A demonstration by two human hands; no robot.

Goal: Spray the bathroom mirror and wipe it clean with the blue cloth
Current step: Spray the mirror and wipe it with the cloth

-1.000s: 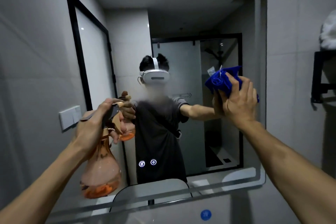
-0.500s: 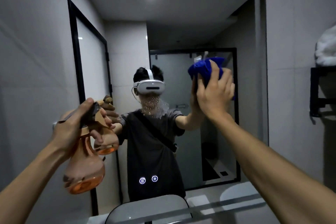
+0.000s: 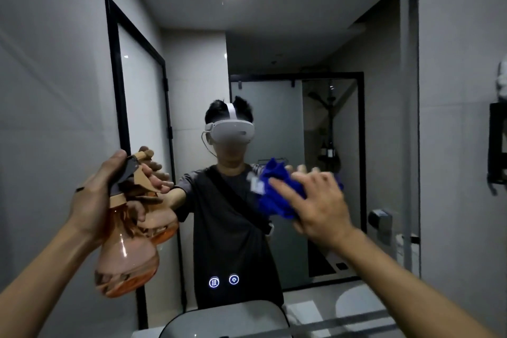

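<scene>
Glossy mirror (soft blue cloth).

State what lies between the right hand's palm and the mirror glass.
In the head view, the bunched blue cloth lies between the right hand and the mirror; the hand's straight fingers press it against the glass.

Left hand gripping, right hand pressing flat
</scene>
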